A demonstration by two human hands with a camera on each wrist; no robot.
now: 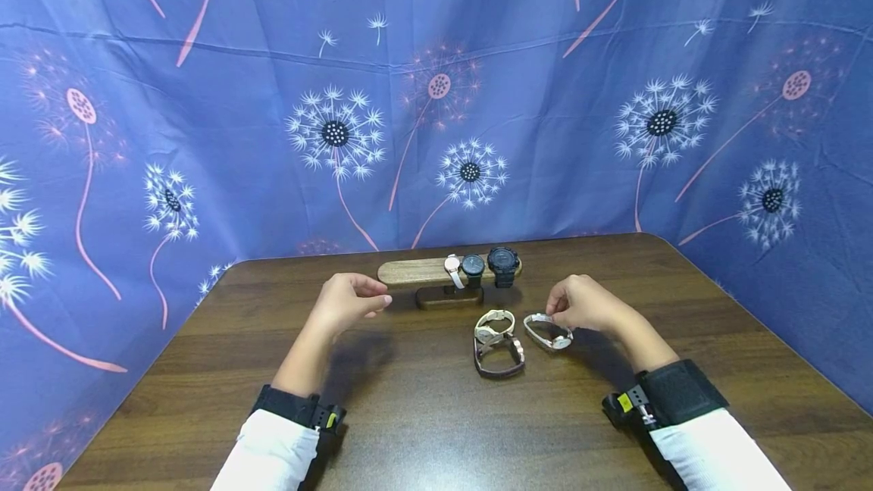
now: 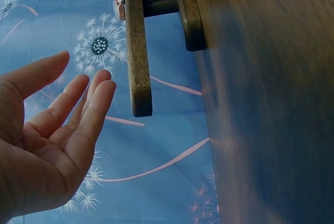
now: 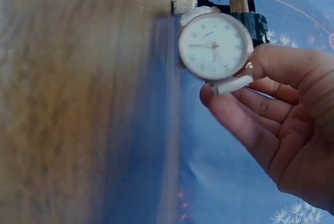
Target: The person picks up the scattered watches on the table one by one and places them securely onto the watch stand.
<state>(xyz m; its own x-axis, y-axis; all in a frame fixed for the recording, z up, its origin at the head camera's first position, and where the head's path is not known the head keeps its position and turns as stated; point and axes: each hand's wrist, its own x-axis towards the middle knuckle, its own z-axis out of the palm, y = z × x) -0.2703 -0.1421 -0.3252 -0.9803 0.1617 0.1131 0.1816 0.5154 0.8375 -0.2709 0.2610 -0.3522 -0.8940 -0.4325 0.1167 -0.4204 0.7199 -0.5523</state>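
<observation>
My right hand (image 1: 585,304) pinches the strap of a white wristwatch (image 1: 561,342) at the right of the loose watches. In the right wrist view that watch's round white dial (image 3: 214,46) faces the camera, with thumb and fingertips at its strap. My left hand (image 1: 346,305) holds nothing; its fingers are relaxed beside the left end of a wooden watch stand (image 1: 412,272). On the stand's right half sit a white-strapped watch (image 1: 453,264), a dark watch (image 1: 473,266) and a bulky black watch (image 1: 503,259).
Left of the pinched watch, a cream watch (image 1: 486,333) and a dark-strapped watch (image 1: 499,373) lie touching on the wooden table (image 1: 423,415). Behind the table hangs a blue dandelion-print cloth (image 1: 546,120).
</observation>
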